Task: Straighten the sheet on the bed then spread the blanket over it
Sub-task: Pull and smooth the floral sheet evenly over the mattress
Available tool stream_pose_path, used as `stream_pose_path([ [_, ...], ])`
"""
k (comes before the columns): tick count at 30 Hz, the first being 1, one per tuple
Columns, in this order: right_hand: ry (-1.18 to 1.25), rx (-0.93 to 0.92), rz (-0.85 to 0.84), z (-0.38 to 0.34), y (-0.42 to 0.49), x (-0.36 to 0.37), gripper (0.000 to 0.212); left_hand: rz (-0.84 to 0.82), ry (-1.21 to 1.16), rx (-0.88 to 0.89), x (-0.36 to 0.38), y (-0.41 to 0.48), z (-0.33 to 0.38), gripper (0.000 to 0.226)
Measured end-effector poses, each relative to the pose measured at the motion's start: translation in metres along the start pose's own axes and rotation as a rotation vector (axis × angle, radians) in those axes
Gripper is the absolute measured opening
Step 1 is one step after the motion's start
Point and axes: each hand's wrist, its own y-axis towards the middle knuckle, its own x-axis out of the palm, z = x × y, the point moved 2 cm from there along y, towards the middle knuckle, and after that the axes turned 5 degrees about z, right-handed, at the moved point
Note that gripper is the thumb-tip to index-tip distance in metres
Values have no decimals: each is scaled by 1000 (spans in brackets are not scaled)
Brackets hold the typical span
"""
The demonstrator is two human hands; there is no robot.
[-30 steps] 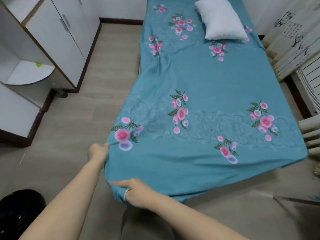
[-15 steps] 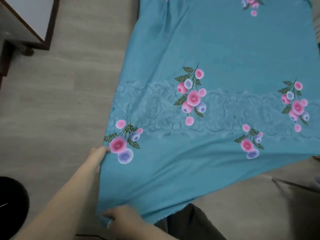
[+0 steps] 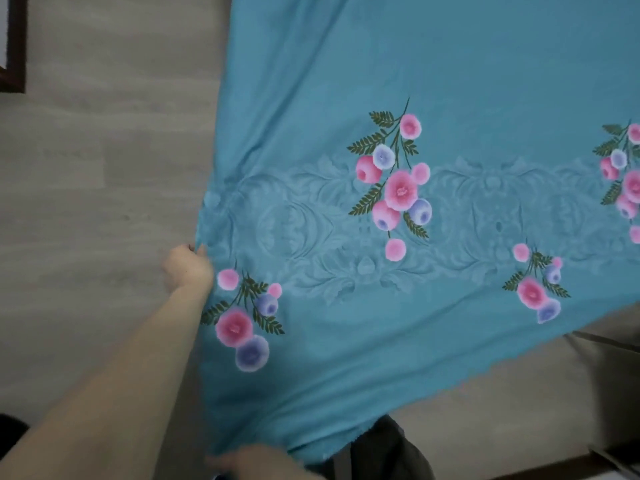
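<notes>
While the straightening is only partly done, the head view looks down on a teal sheet [image 3: 415,81] printed with pink and lilac flowers, which lies over the bed and fills most of the picture. Its near hem runs slanted rather than square, and soft creases fan out from its left edge, so this step looks unfinished. No blanket is in view, so the spreading seems not yet begun.

The left hand [image 3: 188,266] is clamped on the sheet's left edge, fingers curled into the cloth, with the arm stretched out over the grey wood floor [image 3: 104,168]. The right hand [image 3: 256,462] sits at the sheet's near left corner, at the bottom of the picture, touching the cloth. It is too blurred to tell whether its fingers are closed on it.
</notes>
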Motion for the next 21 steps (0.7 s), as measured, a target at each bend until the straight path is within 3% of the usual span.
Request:
stream_pose_path([
  [2, -15, -102, 162, 1, -3, -31, 57, 77, 65, 143, 0, -10, 5, 41],
  [4, -45, -161, 490, 7, -5, -86, 61, 143, 51, 426, -1, -27, 12, 56],
  [7, -290, -148, 1090, 34, -17, -191, 58, -77, 12, 854, 10, -55, 24, 69],
  [9, -415, 14, 1262, 62, -25, -251, 64, -320, 68, 935, 25, -73, 19, 87],
  [11, -373, 276, 1145, 97, -26, -277, 74, -513, 235, 845, 39, -86, 2, 107],
  [13, -321, 529, 884, 127, -25, -271, 85, -600, 356, 770, 49, -96, -14, 111],
  [18, -427, 804, 626, 126, -21, -227, 89, -831, 534, 762, 37, -91, -6, 118],
  [21, -444, 972, 301, 96, -16, -246, 91, -781, 802, 885, 12, -79, 36, 86],
])
